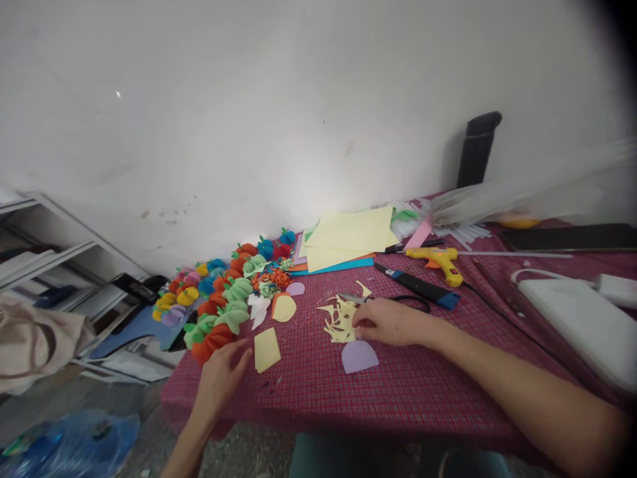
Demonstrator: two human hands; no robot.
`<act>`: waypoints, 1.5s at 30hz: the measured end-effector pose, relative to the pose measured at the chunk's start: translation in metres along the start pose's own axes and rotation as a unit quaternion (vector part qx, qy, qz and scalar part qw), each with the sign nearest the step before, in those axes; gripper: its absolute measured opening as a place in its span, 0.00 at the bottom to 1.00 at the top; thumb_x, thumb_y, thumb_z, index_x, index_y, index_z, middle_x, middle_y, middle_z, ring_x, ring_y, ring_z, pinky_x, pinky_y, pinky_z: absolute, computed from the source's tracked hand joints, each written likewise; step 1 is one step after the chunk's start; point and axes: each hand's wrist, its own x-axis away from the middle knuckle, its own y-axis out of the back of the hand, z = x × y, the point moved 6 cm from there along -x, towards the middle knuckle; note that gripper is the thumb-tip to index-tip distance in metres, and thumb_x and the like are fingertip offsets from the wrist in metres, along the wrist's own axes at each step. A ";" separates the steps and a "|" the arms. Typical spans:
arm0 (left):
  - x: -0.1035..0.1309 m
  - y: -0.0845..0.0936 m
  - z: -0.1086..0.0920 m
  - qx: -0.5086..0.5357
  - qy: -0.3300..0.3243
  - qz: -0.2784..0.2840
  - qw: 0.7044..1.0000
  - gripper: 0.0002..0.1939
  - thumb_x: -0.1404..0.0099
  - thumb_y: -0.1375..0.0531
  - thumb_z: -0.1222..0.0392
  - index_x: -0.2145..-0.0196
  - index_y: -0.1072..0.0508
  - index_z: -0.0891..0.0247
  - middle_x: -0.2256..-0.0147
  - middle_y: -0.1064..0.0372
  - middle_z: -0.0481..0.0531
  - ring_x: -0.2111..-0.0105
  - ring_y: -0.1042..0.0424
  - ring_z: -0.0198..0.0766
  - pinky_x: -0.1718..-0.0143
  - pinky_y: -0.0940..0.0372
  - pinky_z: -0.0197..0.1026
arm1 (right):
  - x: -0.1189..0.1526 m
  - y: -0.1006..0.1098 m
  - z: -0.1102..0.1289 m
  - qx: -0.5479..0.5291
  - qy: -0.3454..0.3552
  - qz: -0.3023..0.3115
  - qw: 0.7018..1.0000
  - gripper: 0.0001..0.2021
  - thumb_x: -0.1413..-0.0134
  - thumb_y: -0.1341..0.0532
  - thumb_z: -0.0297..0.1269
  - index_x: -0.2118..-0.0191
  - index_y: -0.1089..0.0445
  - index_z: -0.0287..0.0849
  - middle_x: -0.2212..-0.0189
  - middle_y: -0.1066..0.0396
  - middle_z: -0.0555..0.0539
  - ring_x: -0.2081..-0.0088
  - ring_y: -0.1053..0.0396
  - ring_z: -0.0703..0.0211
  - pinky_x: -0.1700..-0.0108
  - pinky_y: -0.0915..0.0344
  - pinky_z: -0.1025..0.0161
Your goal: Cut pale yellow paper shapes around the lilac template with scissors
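My left hand (pixel 222 375) is at the table's left edge, fingers stretched and thumb apart, with nothing visible in it. Just right of it lies a small stack of yellow foam or paper rectangles (pixel 267 350). Over a pile of thin yellow scraps (pixel 340 321), my right hand (pixel 381 322) has its fingers curled down at the pile's right side; what they pinch, if anything, is hidden. Scissors (pixel 352 298) lie right behind that hand, partly covered by it. A purple rounded piece (pixel 359 357) lies in front of the scraps. Yellow rounded pieces (pixel 284 308) lie farther left.
Colourful foam pumpkins (pixel 233 290) crowd the table's left side. Yellow sheets (pixel 348 232) are stacked at the back. To the right are a black-and-blue cutter-like tool (pixel 423 289), a yellow glue gun (pixel 438 259) with its cord and a white box-like device (pixel 577 325).
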 end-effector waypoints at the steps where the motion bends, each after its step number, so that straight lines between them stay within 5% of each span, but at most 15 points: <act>1: 0.003 0.000 0.001 -0.003 0.001 -0.006 1.000 0.20 0.42 0.50 0.48 0.58 0.29 0.61 0.58 0.30 0.54 0.58 0.33 0.43 0.57 0.40 0.42 | -0.001 0.000 0.000 0.022 0.003 -0.007 1.000 0.10 0.49 0.47 0.33 0.69 0.28 0.41 0.72 0.27 0.48 0.71 0.32 0.61 0.68 0.42 0.68; 8: 0.009 0.003 -0.007 -0.038 0.025 -0.016 0.999 0.19 0.41 0.51 0.50 0.62 0.27 0.62 0.61 0.29 0.55 0.60 0.33 0.43 0.58 0.41 0.42 | -0.009 -0.008 -0.005 0.084 -0.021 -0.048 0.995 0.12 0.49 0.50 0.28 0.66 0.30 0.43 0.68 0.27 0.46 0.65 0.31 0.57 0.64 0.41 0.65; 18: 0.006 -0.016 -0.045 -0.028 -0.024 0.031 0.999 0.26 0.46 0.45 0.47 0.51 0.35 0.60 0.52 0.36 0.56 0.51 0.40 0.44 0.54 0.47 0.44 | -0.010 0.003 -0.008 0.113 -0.029 -0.086 0.989 0.12 0.46 0.51 0.31 0.63 0.31 0.42 0.68 0.29 0.46 0.65 0.31 0.57 0.66 0.42 0.65; 28: 0.002 -0.019 -0.041 -0.001 -0.014 0.059 0.998 0.23 0.45 0.47 0.45 0.55 0.31 0.60 0.59 0.30 0.56 0.57 0.34 0.44 0.59 0.45 0.41 | -0.012 -0.001 -0.012 0.151 -0.023 -0.076 0.985 0.10 0.45 0.50 0.32 0.69 0.32 0.42 0.72 0.29 0.47 0.69 0.32 0.58 0.70 0.46 0.66; 37: 0.001 -0.021 -0.029 0.140 0.014 0.053 0.989 0.17 0.43 0.49 0.49 0.66 0.25 0.59 0.66 0.27 0.51 0.67 0.30 0.40 0.66 0.41 0.37 | -0.011 0.001 -0.012 0.163 -0.024 -0.073 0.984 0.11 0.45 0.51 0.32 0.67 0.32 0.42 0.71 0.28 0.47 0.68 0.32 0.58 0.70 0.46 0.66; 41: 0.003 -0.019 -0.020 0.162 0.039 0.020 0.986 0.14 0.44 0.47 0.51 0.71 0.25 0.59 0.62 0.28 0.50 0.63 0.31 0.40 0.64 0.40 0.37 | -0.011 0.002 -0.011 0.162 -0.026 -0.070 0.984 0.11 0.45 0.51 0.32 0.67 0.31 0.42 0.71 0.28 0.47 0.68 0.31 0.57 0.70 0.46 0.65; 45: 0.008 0.003 -0.018 0.100 0.018 -0.082 0.991 0.12 0.44 0.47 0.53 0.73 0.26 0.58 0.61 0.28 0.50 0.61 0.32 0.40 0.59 0.41 0.39 | -0.011 0.005 -0.012 0.152 -0.033 -0.077 0.985 0.11 0.45 0.51 0.33 0.65 0.31 0.43 0.69 0.28 0.46 0.67 0.31 0.57 0.68 0.44 0.65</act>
